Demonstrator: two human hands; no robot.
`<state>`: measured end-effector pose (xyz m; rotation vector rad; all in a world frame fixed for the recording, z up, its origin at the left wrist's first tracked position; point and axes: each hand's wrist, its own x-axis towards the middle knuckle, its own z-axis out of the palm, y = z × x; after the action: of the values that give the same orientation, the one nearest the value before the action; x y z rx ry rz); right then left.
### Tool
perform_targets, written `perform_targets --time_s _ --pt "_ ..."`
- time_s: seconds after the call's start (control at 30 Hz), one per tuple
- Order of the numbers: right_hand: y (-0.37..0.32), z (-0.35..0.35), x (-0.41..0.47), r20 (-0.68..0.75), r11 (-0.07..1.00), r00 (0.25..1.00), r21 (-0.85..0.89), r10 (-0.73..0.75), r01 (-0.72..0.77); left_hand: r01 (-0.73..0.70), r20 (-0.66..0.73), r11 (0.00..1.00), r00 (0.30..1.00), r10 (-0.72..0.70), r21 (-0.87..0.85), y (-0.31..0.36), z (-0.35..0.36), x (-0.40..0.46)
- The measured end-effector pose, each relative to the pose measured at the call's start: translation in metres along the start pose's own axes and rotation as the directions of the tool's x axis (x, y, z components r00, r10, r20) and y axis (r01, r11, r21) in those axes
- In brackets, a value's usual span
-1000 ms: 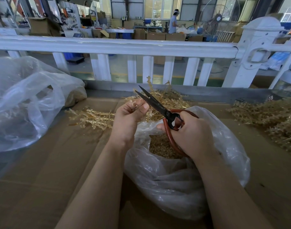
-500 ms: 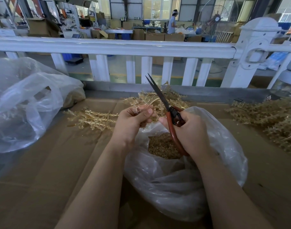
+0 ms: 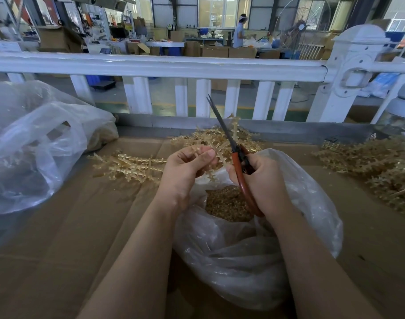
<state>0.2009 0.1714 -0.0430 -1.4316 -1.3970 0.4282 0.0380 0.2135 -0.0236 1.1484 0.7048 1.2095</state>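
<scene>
This is a big factory hall where things get made and packed. Far back, past a white fence [image 3: 151, 65], there are long work tables [image 3: 164, 44], lots of brown cardboard boxes [image 3: 216, 51], a big round fan [image 3: 309, 21] and high windows [image 3: 220, 10], and a person [image 3: 239, 33] stands working at a table. Up close, a work top covered in cardboard [image 3: 58, 249] holds heaps of gold plastic twigs [image 3: 381, 162] and a clear bag [image 3: 243, 261] full of tiny gold bits [image 3: 227, 203].

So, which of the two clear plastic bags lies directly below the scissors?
The centre bag, its open mouth showing small golden pieces; the other bag lies far left, away from the scissors.
</scene>
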Motion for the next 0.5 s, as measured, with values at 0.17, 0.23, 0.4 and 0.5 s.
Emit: perform_targets --time_s 0.17,0.23,0.4,0.5 --pt "-0.012 0.001 -0.006 -0.049 0.995 0.998 -0.095 0.028 -0.033 -0.050 -0.050 0.998 0.997 0.052 0.030 0.003 0.000 0.000" --pt "-0.015 0.000 -0.009 -0.070 0.981 0.998 -0.193 -0.006 -0.008 -0.069 -0.073 0.998 0.995 0.070 0.011 0.003 -0.001 0.000" --pt "-0.014 0.000 -0.012 -0.035 0.934 0.993 -0.343 -0.115 0.096 -0.112 -0.083 0.993 0.990 0.115 0.043 0.002 -0.003 0.001" --pt "-0.013 0.001 -0.011 -0.012 0.913 0.991 -0.391 -0.131 0.116 -0.110 -0.070 0.992 0.991 0.114 0.054 0.001 -0.005 0.003"
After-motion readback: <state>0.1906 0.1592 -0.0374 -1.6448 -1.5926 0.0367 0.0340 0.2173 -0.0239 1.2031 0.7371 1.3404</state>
